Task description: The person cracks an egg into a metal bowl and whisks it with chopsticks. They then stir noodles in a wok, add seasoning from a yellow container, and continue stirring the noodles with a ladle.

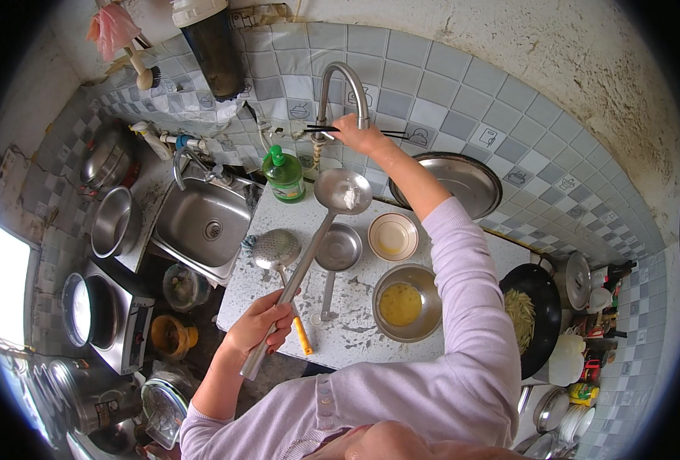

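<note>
My left hand (261, 326) grips the long handle of a steel ladle (328, 187). A small heap of white powder (351, 198) sits in its bowl. Up at the wall, my right hand (356, 133) is closed around black chopsticks (394, 134), right by the gooseneck tap (324, 86); whether it also touches the tap is unclear. Below the ladle, on the speckled worktop (354, 330), lie a skimmer (277, 249) with a yellow handle end and a small steel scoop (338, 247). Beside them stand a cream bowl (393, 236) and a steel bowl (432, 305) containing yellow liquid (400, 305).
A green pump bottle (284, 175) stands at the back, left of the ladle bowl. Farther left is a steel sink (202, 213). A large round tray (472, 187) leans on the tiles. At right, a black wok (538, 322) contains pale green strips (519, 319).
</note>
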Action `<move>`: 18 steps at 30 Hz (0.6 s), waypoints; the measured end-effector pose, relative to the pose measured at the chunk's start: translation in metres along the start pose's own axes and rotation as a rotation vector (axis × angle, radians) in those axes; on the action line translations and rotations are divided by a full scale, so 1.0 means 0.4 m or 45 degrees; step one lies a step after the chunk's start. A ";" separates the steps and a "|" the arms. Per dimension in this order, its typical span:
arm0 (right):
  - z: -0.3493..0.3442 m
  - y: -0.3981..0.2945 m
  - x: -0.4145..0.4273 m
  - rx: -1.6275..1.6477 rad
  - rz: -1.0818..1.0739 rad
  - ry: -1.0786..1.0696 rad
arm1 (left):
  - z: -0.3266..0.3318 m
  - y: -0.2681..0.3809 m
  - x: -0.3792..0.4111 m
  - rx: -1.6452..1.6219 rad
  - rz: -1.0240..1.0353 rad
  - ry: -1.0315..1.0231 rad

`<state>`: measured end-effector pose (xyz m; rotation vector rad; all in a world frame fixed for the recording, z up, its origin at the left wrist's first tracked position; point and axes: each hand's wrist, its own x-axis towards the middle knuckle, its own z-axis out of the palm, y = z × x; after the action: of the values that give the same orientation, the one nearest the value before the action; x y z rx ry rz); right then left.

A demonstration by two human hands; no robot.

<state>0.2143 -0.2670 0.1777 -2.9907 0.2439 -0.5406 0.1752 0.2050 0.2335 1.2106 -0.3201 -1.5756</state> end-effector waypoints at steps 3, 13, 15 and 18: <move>-0.005 -0.006 0.001 -0.011 -0.004 -0.012 | -0.004 -0.007 0.001 0.019 0.006 0.014; -0.003 0.003 0.005 -0.014 0.007 -0.046 | -0.013 -0.011 0.008 0.023 0.025 0.012; 0.000 0.007 0.007 -0.037 -0.002 -0.050 | -0.007 -0.010 0.008 0.043 0.025 0.023; 0.003 0.015 0.009 -0.068 -0.033 -0.041 | -0.004 -0.006 0.010 0.032 0.014 0.021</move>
<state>0.2172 -0.2736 0.1769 -3.0558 0.2211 -0.4953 0.1757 0.2031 0.2290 1.2391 -0.3364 -1.5554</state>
